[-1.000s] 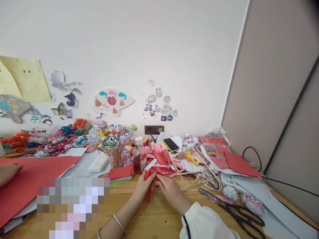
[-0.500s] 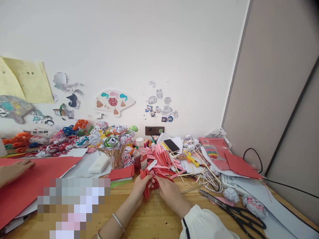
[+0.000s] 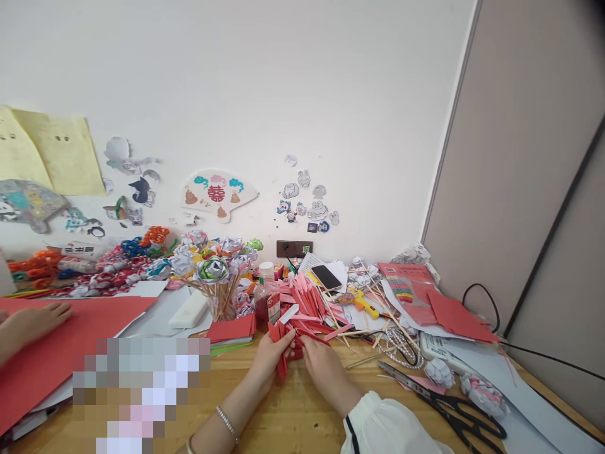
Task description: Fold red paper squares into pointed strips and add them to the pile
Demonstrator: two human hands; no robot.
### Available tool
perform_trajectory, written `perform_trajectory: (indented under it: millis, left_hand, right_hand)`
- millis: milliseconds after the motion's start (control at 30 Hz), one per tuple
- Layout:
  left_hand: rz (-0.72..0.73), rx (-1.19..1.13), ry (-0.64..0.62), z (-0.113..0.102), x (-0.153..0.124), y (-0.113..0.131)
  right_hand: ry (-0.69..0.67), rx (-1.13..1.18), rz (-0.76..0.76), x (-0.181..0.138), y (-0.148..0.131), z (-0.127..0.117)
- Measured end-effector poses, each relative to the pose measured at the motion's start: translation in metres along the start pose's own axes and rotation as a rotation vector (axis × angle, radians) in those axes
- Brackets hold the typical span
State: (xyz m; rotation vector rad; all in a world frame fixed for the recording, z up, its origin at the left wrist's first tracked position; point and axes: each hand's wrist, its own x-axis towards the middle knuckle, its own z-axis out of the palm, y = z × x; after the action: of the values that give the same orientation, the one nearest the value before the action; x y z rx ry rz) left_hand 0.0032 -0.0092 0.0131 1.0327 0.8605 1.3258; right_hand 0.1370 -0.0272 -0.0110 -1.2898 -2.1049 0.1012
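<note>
Close together over the wooden table [image 3: 293, 416], my two hands work on one piece of folded red paper [image 3: 282, 368]. My left hand [image 3: 269, 354] grips its left side, thumb pressed on top, with a red edge sticking out below the fingers. From the other side my right hand [image 3: 322, 364] has its fingers curled in against the same paper, and its fingertips are partly hidden. Just beyond them lies a pile of folded pink and red paper strips [image 3: 307, 296]. A bottle [image 3: 263, 299] with red contents stands behind my left hand.
Large black-handled scissors [image 3: 454, 410] lie to the right, near crumpled paper balls [image 3: 439, 372]. Farther back are a phone [image 3: 326, 277] and a yellow glue gun [image 3: 365, 305]. At the left, another person's hand [image 3: 40, 325] rests on a big red sheet [image 3: 108, 315].
My left thumb has shifted slightly to the right along the red paper. The other person's hand has slid a little to the right across the red sheet.
</note>
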Motion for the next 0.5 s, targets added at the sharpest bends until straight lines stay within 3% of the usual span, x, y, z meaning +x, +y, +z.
perform_trajectory:
  millis: [367,500]
  left_hand:
    - [0.003,0.056,0.023,0.001,0.000,-0.005]
    - [0.025,0.053,0.056,0.002,0.002,-0.011]
  right_hand:
    - [0.022,0.159,0.018,0.000,-0.006,-0.002]
    - [-0.012,0.066,0.051,0.000,-0.012,-0.003]
